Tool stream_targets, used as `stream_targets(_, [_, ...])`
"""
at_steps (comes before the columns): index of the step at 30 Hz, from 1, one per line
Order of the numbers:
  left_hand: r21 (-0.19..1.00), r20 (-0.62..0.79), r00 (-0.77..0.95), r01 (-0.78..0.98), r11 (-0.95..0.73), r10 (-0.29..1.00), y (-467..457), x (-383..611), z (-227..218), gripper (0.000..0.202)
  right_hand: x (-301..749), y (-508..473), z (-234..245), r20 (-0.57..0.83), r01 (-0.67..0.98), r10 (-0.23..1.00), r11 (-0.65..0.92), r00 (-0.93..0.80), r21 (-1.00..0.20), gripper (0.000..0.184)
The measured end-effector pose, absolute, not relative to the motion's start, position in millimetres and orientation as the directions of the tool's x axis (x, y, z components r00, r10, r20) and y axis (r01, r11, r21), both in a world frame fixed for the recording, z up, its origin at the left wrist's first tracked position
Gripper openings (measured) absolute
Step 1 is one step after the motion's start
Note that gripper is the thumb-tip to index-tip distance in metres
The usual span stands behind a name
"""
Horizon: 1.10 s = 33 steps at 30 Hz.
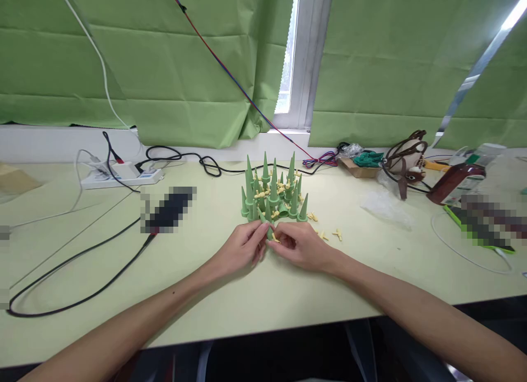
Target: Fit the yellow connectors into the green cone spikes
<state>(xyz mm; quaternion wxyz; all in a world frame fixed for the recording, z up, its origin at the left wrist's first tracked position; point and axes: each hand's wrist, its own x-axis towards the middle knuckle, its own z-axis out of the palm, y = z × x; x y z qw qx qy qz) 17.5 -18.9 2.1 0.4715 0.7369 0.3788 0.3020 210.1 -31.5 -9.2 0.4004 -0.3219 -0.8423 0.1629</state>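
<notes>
Between my two hands, just in front of the group of cones, is a green plastic cone in my left hand, tilted, with fingers closed round it. My right hand pinches a small yellow plastic piece against the cone's lower part. Whether the piece sits in the cone or only touches it, I cannot tell. Right behind my hands several green cones stand upright in a cluster, with small yellow pieces among them. More yellow branched pieces lie on the table right of my right hand.
On the pale table a power strip and a blurred dark device with a black cable lie left. A clear plastic bag, an open cardboard box, a dark red bottle and a green-edged device are right.
</notes>
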Motion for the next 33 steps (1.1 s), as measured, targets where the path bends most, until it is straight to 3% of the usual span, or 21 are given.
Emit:
stream_targets(8, [0.977,-0.016,0.618,0.178,-0.12,0.786,-17.7,19.5,-0.8,0.048,203.5,-34.5,-10.8,0.578,0.399,0.677,0.736,-0.456,-0.547,0.033])
stream_targets(22, [0.985,-0.024,0.621,0.151,-0.089,0.783,-17.9,20.3,-3.3,0.05,200.6,-37.2,-12.3,0.627,0.4,0.648,0.761,-0.433,-0.511,0.033])
stream_targets(33, [0.984,-0.034,0.587,0.16,-0.075,0.809,-20.9,20.3,0.0,0.048,201.4,-37.3,-15.7,0.706,0.402,0.522,0.845,-0.479,-0.352,0.036])
